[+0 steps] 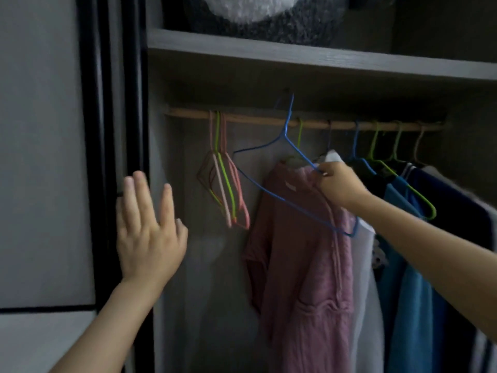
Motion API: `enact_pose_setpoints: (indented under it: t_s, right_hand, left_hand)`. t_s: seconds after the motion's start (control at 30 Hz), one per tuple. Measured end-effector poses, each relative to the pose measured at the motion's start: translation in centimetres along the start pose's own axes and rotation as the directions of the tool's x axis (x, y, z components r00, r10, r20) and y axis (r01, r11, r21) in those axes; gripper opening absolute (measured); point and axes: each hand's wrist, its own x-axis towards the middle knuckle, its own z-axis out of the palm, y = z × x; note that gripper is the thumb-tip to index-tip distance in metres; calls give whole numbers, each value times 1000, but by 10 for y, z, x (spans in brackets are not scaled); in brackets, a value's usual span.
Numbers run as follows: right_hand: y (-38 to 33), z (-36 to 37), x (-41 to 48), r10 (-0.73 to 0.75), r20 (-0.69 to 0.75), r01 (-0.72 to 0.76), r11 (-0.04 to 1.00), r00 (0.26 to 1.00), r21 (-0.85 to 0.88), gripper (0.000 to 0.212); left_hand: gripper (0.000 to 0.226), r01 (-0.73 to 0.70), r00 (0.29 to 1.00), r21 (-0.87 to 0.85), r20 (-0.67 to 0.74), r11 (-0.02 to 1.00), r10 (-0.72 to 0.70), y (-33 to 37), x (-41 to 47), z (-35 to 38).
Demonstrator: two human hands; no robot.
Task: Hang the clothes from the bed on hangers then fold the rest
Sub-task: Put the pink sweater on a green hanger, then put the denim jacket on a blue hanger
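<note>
Blue wire hanger sits tilted in front of the wooden rail, its hook raised above the rail and its lower bar crossing the pink garment that hangs there. The right grip has its fingers curled round the hanger's right shoulder wire. The left grip is spread flat and holds nothing, beside the wardrobe's dark door frame. A bunch of bare pink and green hangers hangs near the rail's left end.

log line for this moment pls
right hand: grips blue hanger, hook above rail | left hand: open, holds nothing | pink garment: hanging on rail
</note>
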Motion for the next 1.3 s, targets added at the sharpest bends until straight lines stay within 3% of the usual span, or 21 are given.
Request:
enact_pose_setpoints:
  t_s: [0.13,0.27,0.37,0.47,0.6,0.7,0.93,1.1,1.2,1.3]
  right_hand:
    - [47,-70,-43,4,-5,-5,994,1000,-106,17]
    - [112,-145,-94,62,17,-57,978,998,-201,9]
    - [161,-208,-142,134,4,-130,968,991,-216,24]
    - [212,-278,-203,226,-45,-231,952,973,-199,16]
    - [267,-368,-282,291,-66,-298,919,955,-260,31]
    - [299,-433,-349,383,-147,-410,856,912,-316,13]
    - [332,-547,-495,518,-317,-606,702,795,-373,6]
    - [343,-591,-585,605,-405,-728,574,686,-375,15]
    - [358,-616,-633,640,-453,-784,509,621,-355,9]
    - [383,-638,-673,678,-489,-836,442,549,-325,9]
  left_hand:
    - [54,34,999,-227,26,973,-29,57,-23,-7]
    - [56,-24,1000,-481,1,876,28,161,-9,-16]
    - [58,-74,997,-624,-19,778,79,245,5,-30]
    - [61,-99,986,-747,15,657,166,334,3,-56]
    - [59,-29,980,-863,75,505,184,449,-14,-106]
    - [61,23,968,-929,113,370,225,539,-32,-157]
    - [65,98,836,-992,128,84,533,720,-67,-291]
    - [68,142,764,-985,49,-94,643,813,-101,-371]
    - [68,217,673,-960,14,-179,740,866,-132,-411]
    - [55,310,573,-926,1,-215,820,919,-159,-436]
